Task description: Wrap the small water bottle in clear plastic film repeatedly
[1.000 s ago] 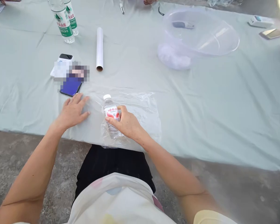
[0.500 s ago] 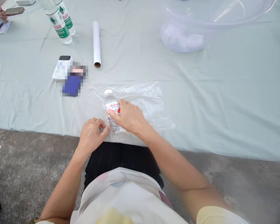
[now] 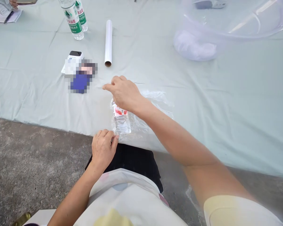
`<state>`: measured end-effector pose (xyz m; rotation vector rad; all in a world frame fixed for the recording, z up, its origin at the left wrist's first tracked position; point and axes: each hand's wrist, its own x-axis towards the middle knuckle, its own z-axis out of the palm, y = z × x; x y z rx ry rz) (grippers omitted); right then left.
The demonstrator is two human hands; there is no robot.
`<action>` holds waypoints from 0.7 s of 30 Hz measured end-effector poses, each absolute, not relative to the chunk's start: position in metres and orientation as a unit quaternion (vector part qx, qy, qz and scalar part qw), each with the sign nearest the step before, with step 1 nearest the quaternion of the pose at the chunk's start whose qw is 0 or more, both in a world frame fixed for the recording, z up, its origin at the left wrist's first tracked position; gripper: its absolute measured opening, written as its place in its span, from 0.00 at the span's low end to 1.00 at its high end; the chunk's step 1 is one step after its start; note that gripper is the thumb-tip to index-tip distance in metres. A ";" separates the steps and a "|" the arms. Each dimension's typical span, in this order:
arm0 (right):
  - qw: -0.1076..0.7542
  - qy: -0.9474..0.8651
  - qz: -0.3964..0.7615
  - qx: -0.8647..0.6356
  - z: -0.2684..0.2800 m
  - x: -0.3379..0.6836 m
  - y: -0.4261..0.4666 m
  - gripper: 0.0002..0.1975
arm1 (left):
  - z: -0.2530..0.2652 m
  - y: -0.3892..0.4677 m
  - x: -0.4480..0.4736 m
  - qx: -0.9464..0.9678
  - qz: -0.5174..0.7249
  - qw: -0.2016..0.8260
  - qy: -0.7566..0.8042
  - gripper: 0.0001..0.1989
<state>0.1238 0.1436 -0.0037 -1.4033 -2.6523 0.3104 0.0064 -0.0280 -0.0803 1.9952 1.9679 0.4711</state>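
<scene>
On the pale tablecloth lies a small clear water bottle [image 3: 122, 122] with a red and white label, on its side. Crinkled clear plastic film [image 3: 141, 123] is spread beneath and around it. My right hand [image 3: 126, 94] is over the bottle's neck end and hides the cap. Its thumb points left, the other fingers are bent, and I see nothing held in it. At the table's front edge, my left hand [image 3: 104, 146] pinches the film beside the bottle's base.
Ahead lies a white roll [image 3: 108, 44] with a cardboard core. To its left are a white device [image 3: 75, 56], a blurred blue item [image 3: 80, 82] and two larger water bottles [image 3: 73, 23]. A clear basin [image 3: 209, 29] stands back right. Another person's hand [image 3: 13, 3] shows far left.
My right hand has left the bottle's label and moved up over its neck, covering the cap. My left hand remains near the base. The whole view has shifted slightly.
</scene>
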 end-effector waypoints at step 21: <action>0.121 -0.814 0.310 -0.475 -0.031 0.160 0.240 0.05 | -0.058 0.031 -0.055 0.598 0.319 0.068 0.732 0.11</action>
